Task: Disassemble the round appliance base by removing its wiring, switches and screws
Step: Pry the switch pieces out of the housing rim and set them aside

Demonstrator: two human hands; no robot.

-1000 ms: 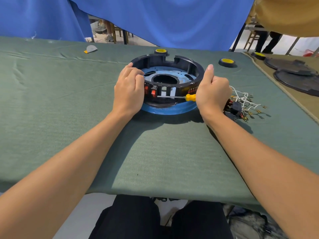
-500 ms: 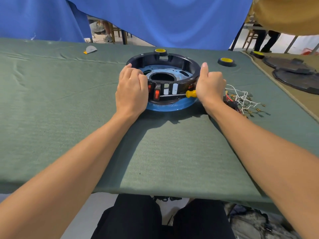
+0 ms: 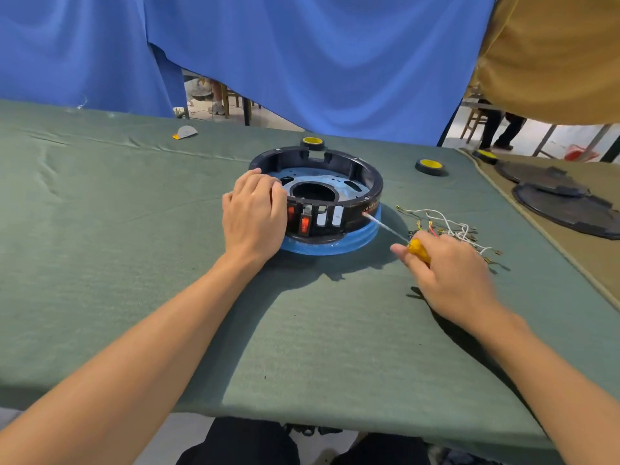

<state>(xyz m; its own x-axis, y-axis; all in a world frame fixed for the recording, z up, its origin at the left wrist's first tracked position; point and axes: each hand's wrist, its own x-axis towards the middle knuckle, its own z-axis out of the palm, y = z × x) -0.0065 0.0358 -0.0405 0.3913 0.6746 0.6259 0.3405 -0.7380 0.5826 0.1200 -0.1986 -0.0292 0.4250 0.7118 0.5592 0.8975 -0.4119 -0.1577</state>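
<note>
Green cloth (image 3: 134, 263) bears the round black plastic appliance base (image 3: 369, 176) my left hand (image 3: 253, 216) grips. My right hand (image 3: 449, 270) clasps a yellow-handled screwdriver (image 3: 417, 249) at its side: unscrewing, probably, needing square seating.

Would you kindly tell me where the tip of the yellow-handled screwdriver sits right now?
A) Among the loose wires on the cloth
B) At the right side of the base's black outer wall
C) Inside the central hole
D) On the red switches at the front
B: the right hand holds the screwdriver with its shaft reaching the right side of the round base, away from the red switches.
</note>
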